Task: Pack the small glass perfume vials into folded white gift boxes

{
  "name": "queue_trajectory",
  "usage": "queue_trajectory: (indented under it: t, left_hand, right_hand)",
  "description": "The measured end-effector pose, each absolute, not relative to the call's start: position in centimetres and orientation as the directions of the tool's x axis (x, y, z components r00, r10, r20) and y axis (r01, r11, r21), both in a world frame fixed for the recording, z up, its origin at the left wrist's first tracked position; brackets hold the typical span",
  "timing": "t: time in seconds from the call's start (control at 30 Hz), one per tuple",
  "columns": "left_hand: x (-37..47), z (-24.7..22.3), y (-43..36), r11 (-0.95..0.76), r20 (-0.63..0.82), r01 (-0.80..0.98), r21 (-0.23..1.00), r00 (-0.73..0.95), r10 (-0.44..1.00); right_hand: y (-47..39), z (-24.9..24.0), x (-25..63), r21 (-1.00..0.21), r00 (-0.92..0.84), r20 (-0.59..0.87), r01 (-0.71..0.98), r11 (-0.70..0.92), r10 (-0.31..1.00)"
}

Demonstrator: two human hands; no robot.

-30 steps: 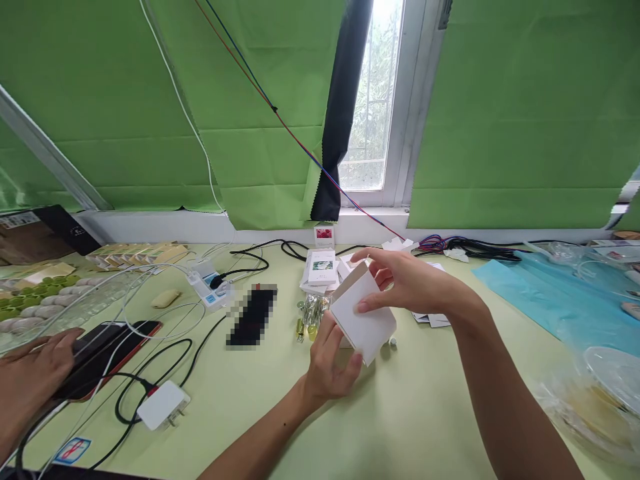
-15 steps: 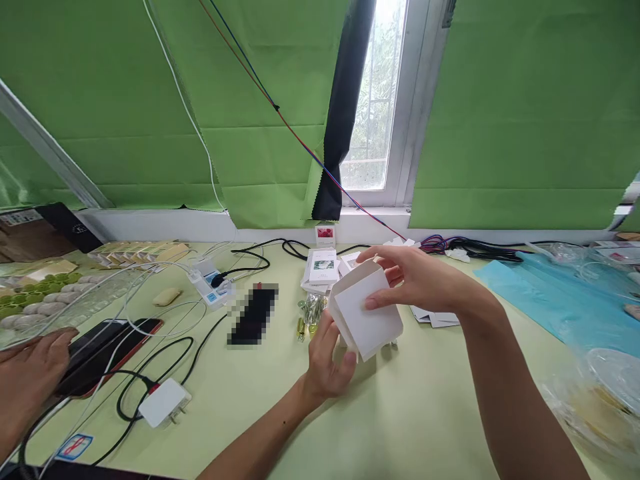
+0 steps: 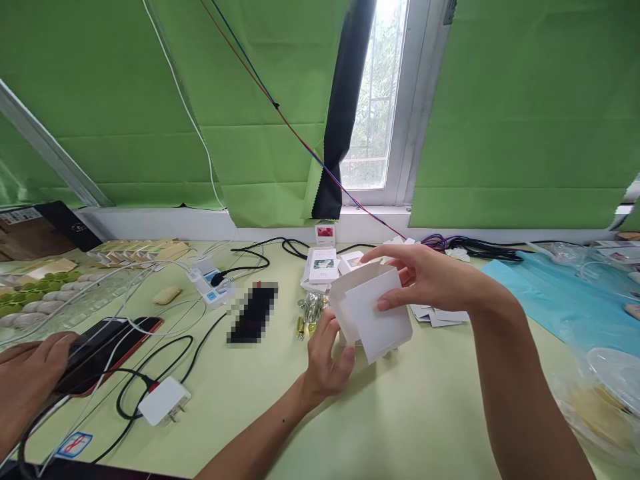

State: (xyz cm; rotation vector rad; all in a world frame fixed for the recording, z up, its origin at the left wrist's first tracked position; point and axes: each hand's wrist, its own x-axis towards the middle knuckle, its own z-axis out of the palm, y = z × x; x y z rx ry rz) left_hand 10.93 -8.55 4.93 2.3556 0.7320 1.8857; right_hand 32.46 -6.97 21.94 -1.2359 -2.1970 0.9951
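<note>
A small white paper box (image 3: 343, 297) is held tilted above the table between my two hands. My left hand (image 3: 327, 357) pinches its lower left edge between thumb and fingers. Over the box's front, my right hand (image 3: 417, 277) grips a square white piece (image 3: 380, 320), thumb on its face and fingers behind the top edge. A gap shows between this piece and the box's left wall; whether the two are joined is hidden. Just behind lie small glass vials (image 3: 314, 307) and a white card with a green picture (image 3: 323, 265).
At the left, another person's hand (image 3: 35, 367) rests by a dark phone (image 3: 107, 350). Cables, a white charger (image 3: 165, 401) and a power strip (image 3: 213, 287) lie nearby. Blue sheeting (image 3: 530, 287) and a clear plastic container (image 3: 613, 380) are at the right.
My right hand has shifted a little to the right with the square white piece, widening the gap to the box's left wall. My left hand has hardly moved.
</note>
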Motion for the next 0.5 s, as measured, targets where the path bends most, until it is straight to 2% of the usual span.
queue_trajectory:
  t: [0.23, 0.5]
  left_hand:
    - [11.0, 4.67, -8.59, -0.862, 0.895, 0.35, 0.366, 0.121, 0.429]
    - [11.16, 4.6, -8.57, -0.837, 0.879, 0.355, 0.416, 0.078, 0.47]
  right_hand:
    - [-6.94, 21.9, 32.94, -0.698, -0.55, 0.055, 0.575, 0.426, 0.833]
    - [-6.91, 22.03, 32.94, -0.745, -0.593, 0.047, 0.515, 0.424, 0.804]
